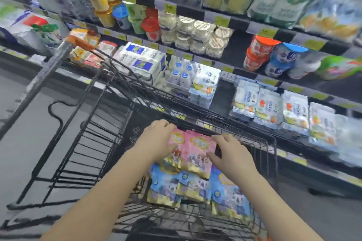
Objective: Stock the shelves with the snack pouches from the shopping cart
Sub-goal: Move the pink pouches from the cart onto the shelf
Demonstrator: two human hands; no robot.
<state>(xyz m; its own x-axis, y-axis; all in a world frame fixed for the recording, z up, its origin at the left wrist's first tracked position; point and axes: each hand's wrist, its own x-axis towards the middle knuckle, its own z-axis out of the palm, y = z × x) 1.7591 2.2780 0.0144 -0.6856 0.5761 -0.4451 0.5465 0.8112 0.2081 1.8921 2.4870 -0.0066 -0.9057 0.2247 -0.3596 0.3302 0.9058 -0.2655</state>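
Two pink snack pouches (194, 148) with gold bottoms lie on top of several blue pouches (168, 184) inside the black wire shopping cart (94, 133). My left hand (158, 139) grips the left edge of the pink pouches, fingers curled over their top corner. My right hand (230, 151) holds their right edge, thumb on the front. Both forearms reach in from the bottom of the view. The shelves (235, 27) run behind the cart, and a dark gap (222, 96) shows on the lower shelf between packs.
The shelves hold yoghurt cups (258, 53), white bottle packs (180, 72) and bagged drink packs (270, 107). The cart's grey handle with an orange end (72, 43) points up left. Grey floor (23, 107) lies to the left of the cart.
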